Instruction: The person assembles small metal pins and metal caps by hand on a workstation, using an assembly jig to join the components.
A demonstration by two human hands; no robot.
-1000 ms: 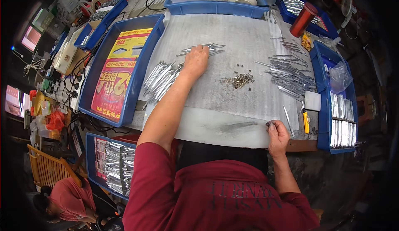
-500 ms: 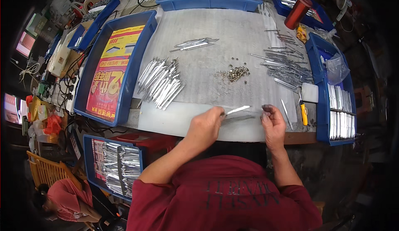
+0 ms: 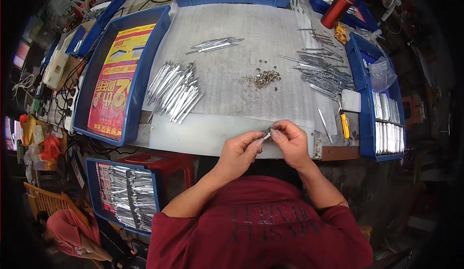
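Note:
Above the near edge of the white board (image 3: 188, 132), my two hands meet. My left hand (image 3: 238, 154) is closed in a pinch on a slim metal strip (image 3: 267, 136), of which only a short bright end shows. The fingers of my right hand (image 3: 294, 145) are closed at that end; whatever they pinch is hidden. Beyond lies a heap of small brass-coloured parts (image 3: 265, 79). To the left is a pile of shiny metal strips (image 3: 176, 92), with a smaller bunch of strips (image 3: 212, 45) farther back. Darker metal strips (image 3: 324, 70) lie scattered at the right.
Near the right edge lie a yellow-handled tool (image 3: 344, 125), a single pointed strip (image 3: 325, 125) and a white block (image 3: 351, 100). Blue trays (image 3: 137, 87) border the table; one blue tray (image 3: 92, 184) of strips stands lower left. A person (image 3: 72, 230) sits beside it.
My right hand has moved left to the end of the strip, and the hands now meet. The strip has come nearer to me. The whole view has shifted slightly.

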